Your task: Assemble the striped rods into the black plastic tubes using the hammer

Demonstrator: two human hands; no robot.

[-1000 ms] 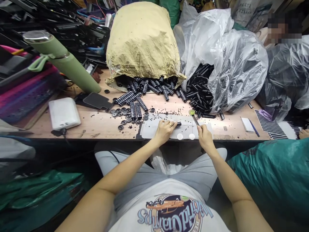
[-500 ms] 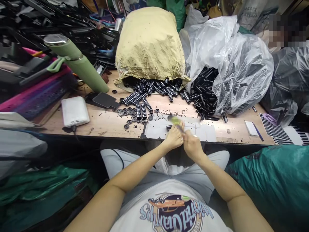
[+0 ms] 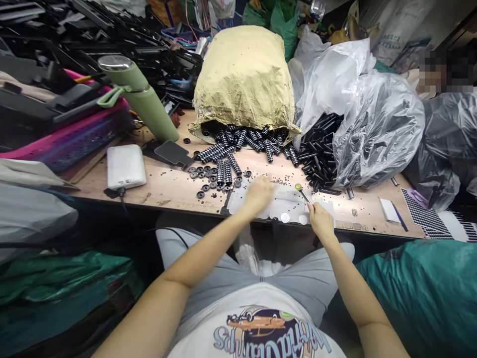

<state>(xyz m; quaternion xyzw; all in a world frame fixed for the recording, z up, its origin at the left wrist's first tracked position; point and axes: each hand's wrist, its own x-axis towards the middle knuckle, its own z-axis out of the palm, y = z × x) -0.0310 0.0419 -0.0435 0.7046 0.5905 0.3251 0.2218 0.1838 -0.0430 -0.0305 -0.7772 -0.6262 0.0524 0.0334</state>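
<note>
My right hand [image 3: 321,219] is closed around the handle of a small hammer [image 3: 298,187] with a round yellow-green face and a slim metal shaft. The hammer points up and left over a pale sheet [image 3: 248,200] at the table's front edge. My left hand [image 3: 261,194] is over the left part of that sheet and smeared by motion, so its fingers and anything in them cannot be made out. Beyond it, to the left, stand black-and-white checkered rollers [image 3: 228,172] among dark round discs [image 3: 206,188]. Tiny dark bits lie scattered around.
A yellow sack [image 3: 244,79] spills more checkered rollers at the back. To its right, a clear plastic bag [image 3: 380,129] sits by a heap of black tubes [image 3: 320,149]. A green bottle [image 3: 149,107] and a white power bank [image 3: 125,166] are on the left.
My hands were together over the sheet and have parted. The right moved right with the hammer; the left moved slightly left and farther over the table. The view shifted a little.
</note>
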